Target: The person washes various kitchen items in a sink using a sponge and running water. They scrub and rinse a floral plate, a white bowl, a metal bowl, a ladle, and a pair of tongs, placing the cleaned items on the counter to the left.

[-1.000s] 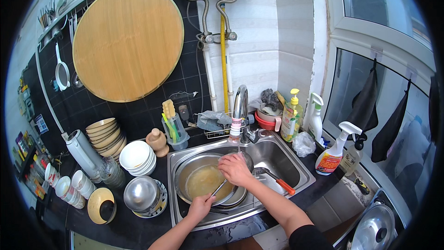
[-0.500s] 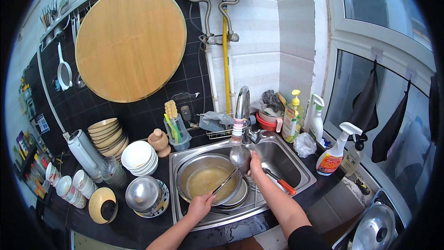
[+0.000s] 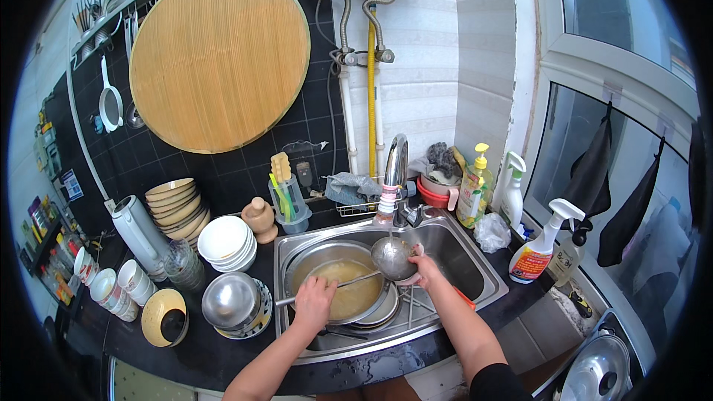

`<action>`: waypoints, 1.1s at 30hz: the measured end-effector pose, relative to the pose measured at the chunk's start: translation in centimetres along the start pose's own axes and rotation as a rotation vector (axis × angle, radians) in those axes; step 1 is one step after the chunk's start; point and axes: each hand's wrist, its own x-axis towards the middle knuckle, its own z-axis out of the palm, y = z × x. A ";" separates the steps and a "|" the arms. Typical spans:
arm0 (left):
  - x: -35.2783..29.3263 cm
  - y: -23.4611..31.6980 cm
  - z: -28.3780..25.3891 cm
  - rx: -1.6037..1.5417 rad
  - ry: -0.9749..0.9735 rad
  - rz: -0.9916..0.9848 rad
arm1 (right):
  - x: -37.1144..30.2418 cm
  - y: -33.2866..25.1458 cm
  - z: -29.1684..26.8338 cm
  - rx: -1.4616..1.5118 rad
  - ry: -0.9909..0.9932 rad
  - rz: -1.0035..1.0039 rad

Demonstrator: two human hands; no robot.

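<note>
A metal ladle (image 3: 392,255) is held between my hands over the sink, its round bowl just below the faucet (image 3: 392,178). My left hand (image 3: 316,301) is closed round the handle, which slants across a large steel basin (image 3: 295,282) of cloudy yellowish water. At the ladle's bowl, my right hand (image 3: 425,270) grips the right-hand rim with fingers bent; whether a cloth or scrubber is under them I cannot tell. Plates (image 3: 380,313) lie partly hidden beneath the basin's right side. An orange-handled tool (image 3: 465,299) is mostly covered by my right forearm.
Left of the double sink (image 3: 486,271) stand a steel bowl (image 3: 231,302) on a patterned plate, white bowls (image 3: 225,240) and a yellow bowl (image 3: 157,315). Along the right edge are a soap pump bottle (image 3: 474,193), a spray bottle (image 3: 536,252) and a crumpled plastic bag (image 3: 492,232).
My left hand has shifted up and left, and the handle now lies flatter across the basin. The ladle's bowl has turned, and my right hand has moved slightly right and down with it.
</note>
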 end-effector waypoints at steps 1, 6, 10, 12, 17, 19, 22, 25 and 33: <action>0.4 0.3 0.0 -0.042 0.067 0.041 | 0.2 0.5 -0.3 0.049 0.003 -0.018; -0.8 3.8 2.4 -0.633 -0.100 -0.331 | -2.3 0.8 2.1 0.154 0.075 0.069; 1.0 5.1 8.1 -1.471 -0.301 -1.138 | -3.1 0.7 1.6 0.202 0.027 0.211; 2.6 5.3 9.0 -1.766 -0.340 -1.336 | -3.8 0.3 1.4 0.197 -0.056 0.258; 3.7 5.6 12.8 -1.913 -0.207 -1.267 | -4.4 0.2 1.0 0.141 -0.147 0.324; 3.8 5.8 13.9 -1.819 -0.089 -1.197 | -3.9 0.1 -0.2 0.089 -0.170 0.360; 3.9 6.5 13.4 -1.787 -0.116 -1.268 | -4.2 -0.2 -0.4 -0.111 -0.091 0.214; 3.8 7.2 13.4 -1.816 -0.146 -1.294 | -3.0 -0.2 -0.7 -0.374 -0.008 -0.039; 2.3 7.0 14.3 -1.987 -0.094 -1.282 | -4.6 -1.4 2.6 -1.476 -0.148 -0.919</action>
